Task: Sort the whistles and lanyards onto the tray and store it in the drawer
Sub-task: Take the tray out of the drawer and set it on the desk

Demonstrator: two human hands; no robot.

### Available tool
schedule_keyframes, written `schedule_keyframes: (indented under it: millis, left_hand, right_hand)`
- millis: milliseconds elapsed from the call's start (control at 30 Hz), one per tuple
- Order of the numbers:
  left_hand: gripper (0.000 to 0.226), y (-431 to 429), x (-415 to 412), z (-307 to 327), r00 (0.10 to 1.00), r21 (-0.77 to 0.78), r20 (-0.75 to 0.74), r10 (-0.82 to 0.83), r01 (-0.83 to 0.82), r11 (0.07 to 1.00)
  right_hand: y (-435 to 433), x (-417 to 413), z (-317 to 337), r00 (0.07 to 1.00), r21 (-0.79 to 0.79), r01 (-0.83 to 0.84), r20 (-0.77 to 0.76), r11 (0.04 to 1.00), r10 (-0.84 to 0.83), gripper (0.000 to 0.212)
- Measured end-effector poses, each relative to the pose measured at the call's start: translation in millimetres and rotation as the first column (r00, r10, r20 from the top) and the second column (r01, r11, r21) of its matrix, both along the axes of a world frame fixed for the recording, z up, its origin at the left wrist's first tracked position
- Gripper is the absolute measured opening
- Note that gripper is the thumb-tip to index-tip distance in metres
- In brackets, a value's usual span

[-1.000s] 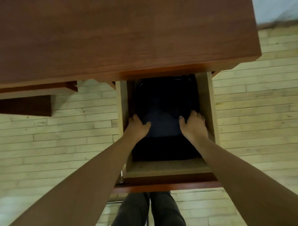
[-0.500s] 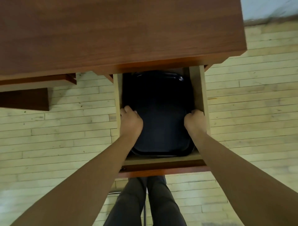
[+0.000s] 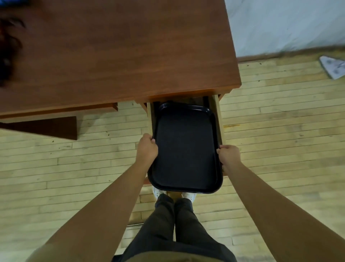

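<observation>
A black rectangular tray (image 3: 184,149) hangs over the open drawer (image 3: 217,116) under the right end of the wooden desk (image 3: 119,52). The tray's surface is bare. My left hand (image 3: 147,147) grips its left rim and my right hand (image 3: 228,154) grips its right rim. The tray's near end sticks out past the drawer front, above my shoes. At the desk's far left edge lies a dark tangled heap (image 3: 7,50), cut off by the frame, with a blue thing (image 3: 13,1) in the top corner. No whistles show clearly.
Pale plank floor lies all around. A second desk part with a dark panel (image 3: 56,127) juts out at the left. A white wall (image 3: 289,24) rises at the back right, with a grey flat object (image 3: 333,67) on the floor beside it.
Both hands shifted from the tray's face to its side rims. The tray has come up and toward me, out of the drawer. The view has pulled back, showing more desk.
</observation>
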State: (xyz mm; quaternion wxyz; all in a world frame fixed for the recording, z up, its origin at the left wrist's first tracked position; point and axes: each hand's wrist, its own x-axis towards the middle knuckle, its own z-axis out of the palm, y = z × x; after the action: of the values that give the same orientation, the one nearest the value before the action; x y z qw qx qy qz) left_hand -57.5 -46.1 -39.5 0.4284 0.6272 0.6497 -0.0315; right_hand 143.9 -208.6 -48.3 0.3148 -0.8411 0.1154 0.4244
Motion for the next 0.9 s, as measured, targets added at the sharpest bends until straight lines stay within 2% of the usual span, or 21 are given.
schedule_keyframes:
  millis: [267,367,533,667,800,900]
  left_hand:
    - [0.013,-7.3,-32.3,87.5,0.999,0.048,0.035,-0.015,0.014,0.999]
    - [0.017,6.3,-43.7,115.2,0.997,0.083,0.08,0.008,-0.015,0.996]
    - [0.021,45.3,-68.4,154.3,0.986,0.151,0.15,0.073,-0.096,0.984]
    - [0.023,85.7,-102.2,174.5,0.977,0.222,0.177,0.12,-0.159,0.962]
    - [0.017,139.9,-146.9,180.7,0.962,0.278,0.207,0.175,-0.229,0.933]
    - [0.019,185.0,-183.6,175.5,0.962,0.251,0.203,0.183,-0.232,0.94]
  right_hand:
    - [-16.3,-20.1,93.1,0.999,0.099,-0.032,-0.022,0.995,0.034,0.027]
    - [-0.8,-23.4,117.6,0.995,0.15,-0.091,0.041,0.985,0.086,0.027]
    - [55.0,-33.6,163.3,0.975,0.246,-0.199,0.146,0.949,0.166,0.024]
    - [108.8,-53.6,187.2,0.965,0.319,-0.224,0.204,0.921,0.164,0.015]
    - [173.4,-87.2,193.7,0.958,0.346,-0.262,0.21,0.901,0.197,0.016]
    - [220.0,-119.5,191.2,0.957,0.362,-0.274,0.196,0.891,0.215,0.014]
